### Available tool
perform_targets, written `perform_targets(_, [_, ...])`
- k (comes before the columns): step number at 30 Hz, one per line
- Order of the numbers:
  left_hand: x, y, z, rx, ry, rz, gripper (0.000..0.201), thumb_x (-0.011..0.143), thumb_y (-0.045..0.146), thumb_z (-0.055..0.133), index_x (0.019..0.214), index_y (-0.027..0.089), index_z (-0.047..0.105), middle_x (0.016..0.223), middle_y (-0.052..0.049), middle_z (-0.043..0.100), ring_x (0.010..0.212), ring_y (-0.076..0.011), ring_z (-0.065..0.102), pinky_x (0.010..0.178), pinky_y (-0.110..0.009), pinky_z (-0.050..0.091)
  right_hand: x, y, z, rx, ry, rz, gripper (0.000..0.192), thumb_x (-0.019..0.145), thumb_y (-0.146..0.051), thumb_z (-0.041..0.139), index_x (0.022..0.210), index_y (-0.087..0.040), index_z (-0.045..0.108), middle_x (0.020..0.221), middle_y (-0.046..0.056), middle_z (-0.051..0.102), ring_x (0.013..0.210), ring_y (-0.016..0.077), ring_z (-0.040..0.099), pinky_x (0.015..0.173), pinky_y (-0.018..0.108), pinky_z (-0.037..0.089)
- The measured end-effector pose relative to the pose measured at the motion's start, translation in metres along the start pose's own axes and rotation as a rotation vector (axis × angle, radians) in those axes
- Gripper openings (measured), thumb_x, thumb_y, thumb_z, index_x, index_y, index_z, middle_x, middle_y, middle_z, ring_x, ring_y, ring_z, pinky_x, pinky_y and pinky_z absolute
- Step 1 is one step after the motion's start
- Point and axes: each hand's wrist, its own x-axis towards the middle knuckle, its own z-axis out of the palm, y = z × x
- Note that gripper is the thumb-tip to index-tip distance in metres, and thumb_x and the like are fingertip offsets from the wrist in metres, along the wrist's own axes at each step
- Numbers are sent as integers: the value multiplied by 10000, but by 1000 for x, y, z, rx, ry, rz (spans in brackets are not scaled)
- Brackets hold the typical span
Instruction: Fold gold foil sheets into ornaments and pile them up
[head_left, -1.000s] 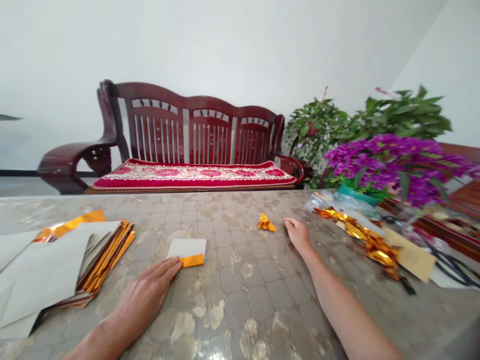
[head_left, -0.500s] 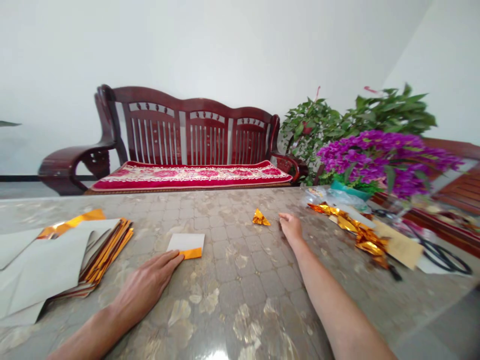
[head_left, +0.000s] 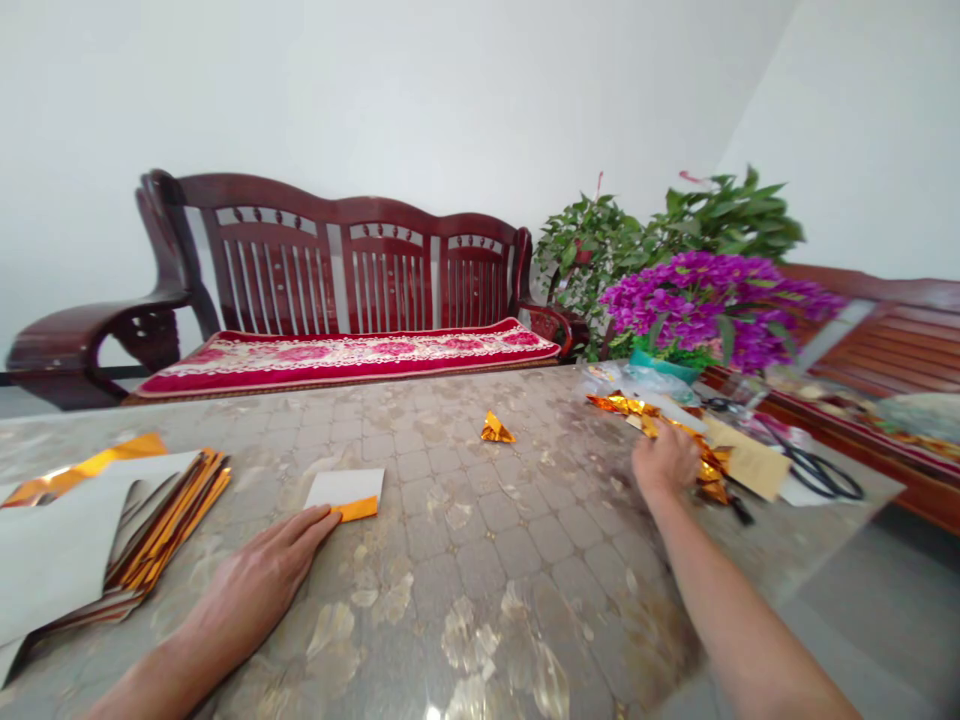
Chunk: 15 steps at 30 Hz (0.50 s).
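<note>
My left hand [head_left: 251, 588] lies flat on the table, fingertips touching a small folded paper [head_left: 346, 492], white with a gold foil edge. My right hand [head_left: 664, 459] reaches to the right and rests at a heap of crumpled gold foil strips [head_left: 660, 420]; whether its fingers grip any foil is hidden. A small folded gold foil piece [head_left: 496, 429] sits alone on the table between the two hands, further back.
A stack of gold-and-white foil sheets [head_left: 112, 525] lies at the left. Black scissors [head_left: 814, 468], brown paper [head_left: 750, 462] and a purple flower plant [head_left: 712, 310] crowd the right. A wooden bench with a red cushion [head_left: 345, 300] stands behind the table [head_left: 480, 560].
My right hand has moved right, away from the small gold folded piece, to the heap of foil strips. The view has swung right. My left hand stays on the folded paper.
</note>
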Motion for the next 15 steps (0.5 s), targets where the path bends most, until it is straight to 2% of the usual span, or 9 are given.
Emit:
perform_targets(3, [0, -3, 2, 25, -9, 0, 443, 942, 307, 401, 1329, 286, 617, 1378, 5, 612, 1174, -242, 646, 1023, -365, 529, 24, 41, -23, -90, 56, 141, 610, 828, -326, 528, 1379, -64, 509, 1397, 307, 452, 1302, 484, 384, 1002, 668, 329])
perform_targets(7, [-1, -5, 4, 45, 3, -1, 452, 924, 306, 406, 1320, 302, 623, 1370, 23, 618, 1163, -232, 654, 1005, -335, 539, 48, 82, -29, -149, -36, 229, 599, 749, -394, 602, 1256, -74, 611, 1271, 334, 550, 1201, 514, 483, 917, 686, 392])
perform_targets(11, [-1, -7, 5, 48, 9, 6, 448, 926, 328, 402, 1307, 299, 635, 1354, 24, 629, 1154, -235, 661, 989, -333, 552, 64, 101, -17, -128, -144, 211, 480, 738, -416, 588, 1126, -155, 699, 1127, 257, 662, 1098, 467, 584, 881, 654, 440])
perform_targets(15, [-1, -7, 4, 53, 11, 4, 442, 928, 349, 412, 1306, 301, 635, 1343, 20, 638, 1156, -237, 660, 993, -343, 552, 63, 103, -4, -51, -218, 142, 425, 726, -440, 606, 1028, -177, 749, 1088, 216, 701, 1054, 433, 623, 896, 605, 465])
